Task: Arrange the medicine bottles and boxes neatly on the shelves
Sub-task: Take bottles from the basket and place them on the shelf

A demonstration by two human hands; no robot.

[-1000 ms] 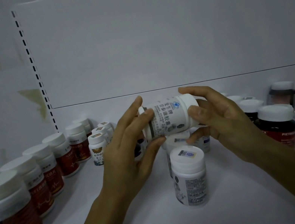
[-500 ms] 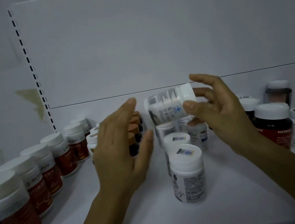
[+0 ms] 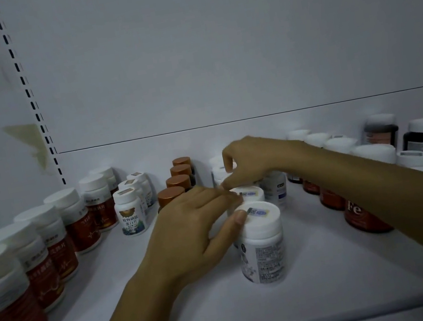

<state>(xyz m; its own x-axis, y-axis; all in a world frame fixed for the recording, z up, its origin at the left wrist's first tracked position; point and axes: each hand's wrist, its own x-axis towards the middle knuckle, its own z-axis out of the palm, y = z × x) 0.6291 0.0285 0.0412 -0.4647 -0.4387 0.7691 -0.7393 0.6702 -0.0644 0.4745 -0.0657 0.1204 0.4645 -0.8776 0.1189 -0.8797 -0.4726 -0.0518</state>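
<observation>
White shelf [image 3: 341, 295], white back panel [image 3: 213, 47], slotted upright [image 3: 29, 94], bottles [image 3: 132, 214] in rows

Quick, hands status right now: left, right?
Left hand: open, thumb on the cap of the front white bottle, fingertips touching the second white bottle.
Right hand: fingers curled round the rear white bottle, holding it.

Left hand [image 3: 188, 229], right hand [image 3: 255, 158] bare; forearms bare up to frame edge.
</observation>
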